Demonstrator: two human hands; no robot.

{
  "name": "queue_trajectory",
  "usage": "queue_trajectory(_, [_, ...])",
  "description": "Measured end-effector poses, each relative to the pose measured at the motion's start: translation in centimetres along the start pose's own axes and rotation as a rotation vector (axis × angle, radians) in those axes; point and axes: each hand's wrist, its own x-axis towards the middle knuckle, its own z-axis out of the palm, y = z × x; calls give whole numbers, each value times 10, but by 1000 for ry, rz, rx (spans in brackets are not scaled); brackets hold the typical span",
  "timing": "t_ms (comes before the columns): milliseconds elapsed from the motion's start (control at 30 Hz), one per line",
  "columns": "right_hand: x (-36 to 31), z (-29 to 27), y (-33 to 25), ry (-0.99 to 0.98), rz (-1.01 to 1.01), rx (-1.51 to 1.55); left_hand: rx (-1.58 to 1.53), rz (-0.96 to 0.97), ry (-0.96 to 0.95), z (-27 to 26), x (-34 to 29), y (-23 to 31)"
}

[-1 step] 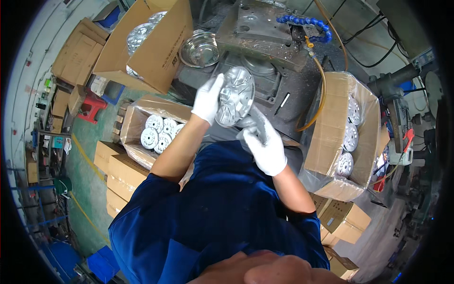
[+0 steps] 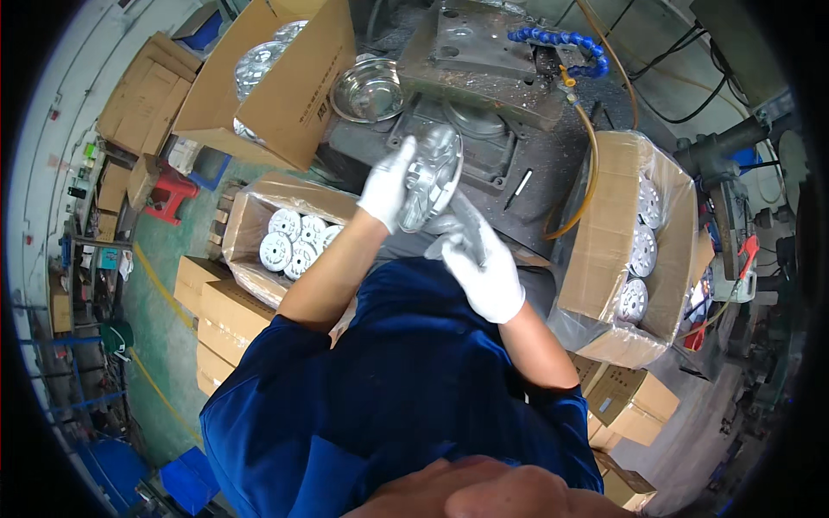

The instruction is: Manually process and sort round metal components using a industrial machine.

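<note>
A round silvery cast-metal disc [image 2: 431,180] with raised ribs is held up, tilted, in front of my chest. My left hand [image 2: 387,186], in a white glove, grips its left edge, the thumb lying along the near face. My right hand [image 2: 480,268], also gloved and with greyed fingers, is just below and right of the disc. Its fingers are spread, the longest reaching toward the disc's lower right edge; whether it touches cannot be made out. Beyond the disc lies the machine bed [image 2: 537,164] with a metal die block [image 2: 484,52] on it.
A shiny metal bowl [image 2: 366,90] sits beside a tall carton [image 2: 298,104] of discs. Open cartons of similar discs stand at left [image 2: 337,197] and right [image 2: 596,224]. A marker [image 2: 518,189], an amber hose [image 2: 593,164] and a blue segmented coolant hose [image 2: 561,38] are around the machine.
The disc has turned more edge-on in my left hand. My right hand's fingers have drawn slightly down and away from it.
</note>
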Motion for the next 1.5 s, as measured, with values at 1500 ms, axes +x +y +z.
queue_trajectory(1500, [3, 33, -7, 169, -539, -655, -48, 61, 98, 49, -68, -21])
